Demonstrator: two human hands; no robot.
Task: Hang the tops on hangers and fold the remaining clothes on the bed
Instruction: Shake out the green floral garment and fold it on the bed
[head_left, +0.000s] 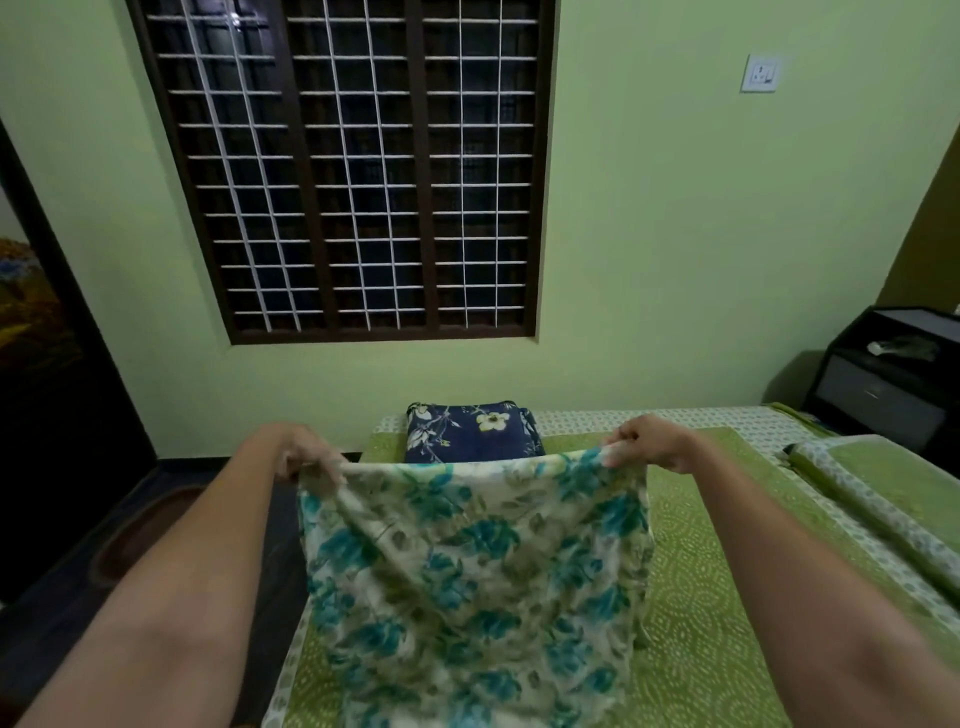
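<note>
Forearms reach out from the bottom corners, bare to the wrist. Between them hangs a cream cloth printed with teal and olive flowers, held up by its top edge so that it drapes down over the near part of the bed. The left hand pinches the cloth's upper left corner, fingers curled over the hem. The right hand grips the upper right corner the same way, knuckles up. The top edge runs nearly level between the two hands, with a diagonal crease falling from the left corner toward the middle.

The bed wears a green cover with a pale dotted pattern. On its right side lies a pillow in matching green with a white patterned border. Past the cloth's top edge, near the far end of the bed, sits a folded navy garment with white and yellow flowers, partly hidden by the hanging cloth.

Beyond the bed's right far corner stands a dark bedside cabinet with a grey drawer. A pale green wall rises behind, holding a dark-framed window with a white grille and, to its right, a white socket plate.
</note>
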